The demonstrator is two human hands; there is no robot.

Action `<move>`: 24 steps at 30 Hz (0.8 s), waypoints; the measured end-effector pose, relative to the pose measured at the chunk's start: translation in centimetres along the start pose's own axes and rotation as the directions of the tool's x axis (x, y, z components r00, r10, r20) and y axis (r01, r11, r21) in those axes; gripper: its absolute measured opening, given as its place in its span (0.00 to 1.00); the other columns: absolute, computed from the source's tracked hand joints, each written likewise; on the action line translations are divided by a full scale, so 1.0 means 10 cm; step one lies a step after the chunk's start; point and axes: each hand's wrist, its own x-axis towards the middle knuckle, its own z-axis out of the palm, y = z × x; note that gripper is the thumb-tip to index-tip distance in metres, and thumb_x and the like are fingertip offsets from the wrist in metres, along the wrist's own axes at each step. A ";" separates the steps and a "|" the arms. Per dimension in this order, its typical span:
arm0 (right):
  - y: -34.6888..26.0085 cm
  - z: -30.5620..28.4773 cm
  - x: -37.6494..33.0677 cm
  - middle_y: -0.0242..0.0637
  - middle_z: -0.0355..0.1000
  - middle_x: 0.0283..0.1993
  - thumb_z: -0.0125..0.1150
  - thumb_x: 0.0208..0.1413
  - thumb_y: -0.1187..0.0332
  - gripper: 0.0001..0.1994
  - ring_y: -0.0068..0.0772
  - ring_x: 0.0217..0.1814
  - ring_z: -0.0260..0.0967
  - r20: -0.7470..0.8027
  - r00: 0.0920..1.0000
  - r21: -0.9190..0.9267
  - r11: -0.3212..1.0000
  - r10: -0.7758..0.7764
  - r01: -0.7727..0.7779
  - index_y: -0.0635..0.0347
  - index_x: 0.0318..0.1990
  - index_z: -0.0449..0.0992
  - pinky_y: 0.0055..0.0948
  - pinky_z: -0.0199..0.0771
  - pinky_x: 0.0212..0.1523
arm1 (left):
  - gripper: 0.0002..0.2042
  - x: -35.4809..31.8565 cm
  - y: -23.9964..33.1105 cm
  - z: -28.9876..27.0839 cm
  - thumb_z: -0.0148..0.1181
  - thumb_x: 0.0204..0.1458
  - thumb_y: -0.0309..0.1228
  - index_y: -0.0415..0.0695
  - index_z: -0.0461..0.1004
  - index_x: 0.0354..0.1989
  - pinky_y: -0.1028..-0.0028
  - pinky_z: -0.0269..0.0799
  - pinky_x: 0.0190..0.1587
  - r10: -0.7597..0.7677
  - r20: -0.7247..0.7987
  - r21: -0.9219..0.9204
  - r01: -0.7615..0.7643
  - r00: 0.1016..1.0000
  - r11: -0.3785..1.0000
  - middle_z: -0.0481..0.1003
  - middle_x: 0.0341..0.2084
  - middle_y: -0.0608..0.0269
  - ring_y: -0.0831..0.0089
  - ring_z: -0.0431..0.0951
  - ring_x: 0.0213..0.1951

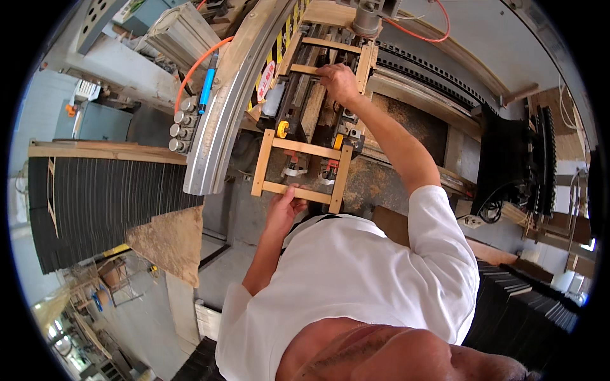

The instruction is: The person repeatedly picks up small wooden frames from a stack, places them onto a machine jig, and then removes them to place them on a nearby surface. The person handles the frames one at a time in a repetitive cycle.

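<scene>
My left hand [284,210] grips the near rail of a light wooden frame [306,148], its thumb on top of the rail and its fingers partly hidden under it. This frame has two side pieces joined by two cross rails and lies level in front of my body. Farther off, a second wooden frame [332,44] rests on the machine bed [312,108]. My right hand [340,82] reaches out to it, its fingers closed over the nearer cross rail. Two yellow wheels [282,129] stand on the machine between the frames.
Left of the frames runs a metal beam [213,143] with a blue pen-like tool [207,91] and an orange hose [190,71]. Stacked dark panels [114,206] stand farther left. A metal cylinder [366,22] is above the far frame. Sawdust covers the floor [375,184] beside the machine.
</scene>
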 end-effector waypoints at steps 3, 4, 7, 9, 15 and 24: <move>0.22 0.03 0.18 0.34 0.77 0.44 0.60 0.49 0.69 0.12 0.39 0.47 0.71 0.081 0.995 -0.067 0.997 0.050 -0.044 0.51 0.43 0.80 0.39 0.66 0.49 | 0.14 -0.11 -0.16 -0.12 0.53 0.60 0.39 0.43 0.71 0.47 0.74 0.76 0.35 0.004 -0.101 0.011 -0.002 0.995 1.000 0.77 0.39 0.62 0.77 0.77 0.31; 0.30 0.04 0.22 0.34 0.77 0.43 0.60 0.50 0.68 0.12 0.38 0.47 0.71 0.067 0.996 -0.081 0.996 0.052 -0.047 0.49 0.43 0.80 0.39 0.65 0.48 | 0.14 -0.13 -0.19 -0.12 0.54 0.60 0.39 0.43 0.71 0.47 0.74 0.76 0.35 0.000 -0.114 -0.009 -0.001 0.993 1.000 0.77 0.39 0.62 0.77 0.77 0.31; 0.46 0.04 0.35 0.31 0.78 0.43 0.60 0.51 0.67 0.11 0.36 0.48 0.70 0.074 0.995 -0.164 0.985 0.073 -0.060 0.45 0.43 0.81 0.39 0.63 0.49 | 0.14 -0.17 -0.32 -0.17 0.55 0.59 0.39 0.43 0.72 0.47 0.74 0.76 0.35 0.011 -0.185 -0.072 -0.025 0.983 0.997 0.77 0.38 0.64 0.77 0.77 0.31; 0.47 0.01 0.43 0.30 0.78 0.43 0.60 0.51 0.66 0.11 0.36 0.50 0.69 0.091 0.992 -0.166 0.983 0.088 -0.071 0.45 0.43 0.81 0.39 0.62 0.51 | 0.15 -0.17 -0.42 -0.24 0.56 0.59 0.40 0.43 0.72 0.47 0.74 0.76 0.35 0.024 -0.259 -0.109 -0.054 0.965 0.993 0.77 0.37 0.65 0.77 0.77 0.31; 0.53 -0.02 0.47 0.30 0.78 0.42 0.61 0.51 0.65 0.12 0.35 0.52 0.68 0.112 0.989 -0.199 0.977 0.097 -0.073 0.42 0.44 0.81 0.39 0.62 0.53 | 0.14 -0.08 -0.61 -0.45 0.58 0.57 0.40 0.43 0.73 0.45 0.74 0.75 0.36 0.061 -0.359 -0.166 -0.129 0.931 0.978 0.77 0.35 0.66 0.76 0.76 0.33; 0.56 -0.01 0.48 0.31 0.79 0.37 0.60 0.50 0.64 0.10 0.36 0.46 0.71 0.042 0.999 -0.207 0.978 -0.009 0.018 0.40 0.41 0.81 0.39 0.62 0.47 | 0.16 -0.04 -0.86 -0.78 0.61 0.55 0.40 0.43 0.71 0.45 0.68 0.73 0.41 0.048 -0.520 -0.161 -0.153 0.853 0.975 0.73 0.33 0.65 0.69 0.75 0.36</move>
